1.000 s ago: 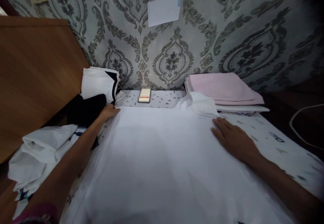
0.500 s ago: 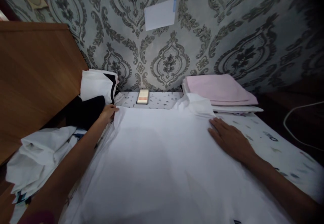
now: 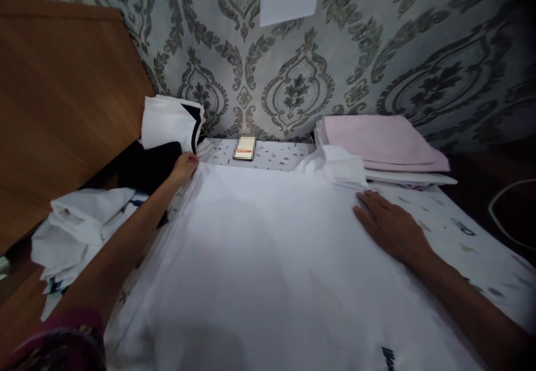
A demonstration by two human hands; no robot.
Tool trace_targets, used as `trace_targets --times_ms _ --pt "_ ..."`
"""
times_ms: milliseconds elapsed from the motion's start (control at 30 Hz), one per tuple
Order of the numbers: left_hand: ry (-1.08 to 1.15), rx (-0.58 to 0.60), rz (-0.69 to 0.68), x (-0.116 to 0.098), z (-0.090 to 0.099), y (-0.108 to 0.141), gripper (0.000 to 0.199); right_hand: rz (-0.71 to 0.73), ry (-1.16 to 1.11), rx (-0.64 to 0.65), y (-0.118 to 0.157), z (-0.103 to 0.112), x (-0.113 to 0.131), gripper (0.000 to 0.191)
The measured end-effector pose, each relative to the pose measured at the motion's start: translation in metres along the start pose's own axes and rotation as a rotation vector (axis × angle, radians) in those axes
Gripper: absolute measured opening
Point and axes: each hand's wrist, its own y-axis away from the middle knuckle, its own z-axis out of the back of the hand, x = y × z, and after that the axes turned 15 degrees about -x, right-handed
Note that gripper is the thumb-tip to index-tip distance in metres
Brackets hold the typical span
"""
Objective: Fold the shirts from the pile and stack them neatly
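Note:
A white T-shirt [image 3: 268, 248] lies spread out over a patterned sheet, with a bunched part at its far right corner and dark lettering at the bottom right. My left hand [image 3: 185, 167] pinches the shirt's far left corner, its fingers closed on the fabric. On the right edge, just below the bunched part, my right hand [image 3: 391, 223] rests flat with its fingers stretched out. The shirt's near end runs out of view.
A pink folded cloth [image 3: 381, 142] tops a stack at the back right. White folded clothes [image 3: 167, 122], a black cloth [image 3: 148, 167] and a crumpled white pile [image 3: 84, 220] lie left, beside a wooden panel [image 3: 67, 103]. A phone [image 3: 245, 148] lies near the wall.
The view has tilted down a little and shifted left, so more of the shirt's lettering shows. Both hands keep about the same places on the shirt.

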Motion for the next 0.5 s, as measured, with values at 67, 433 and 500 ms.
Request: trace_targets --times_ms 67,433,500 --pt "-0.054 0.003 -0.067 -0.002 0.007 0.012 0.025 -0.008 0.014 0.021 -0.001 0.003 0.003 0.066" --pt "-0.544 0.395 -0.662 0.034 0.042 0.122 0.057 -0.121 0.056 0.173 -0.004 0.027 0.009 0.065" --pt "-0.586 0.351 -0.614 0.035 0.061 0.12 0.058 -0.118 0.053 0.176 -0.003 0.034 0.013 0.065"
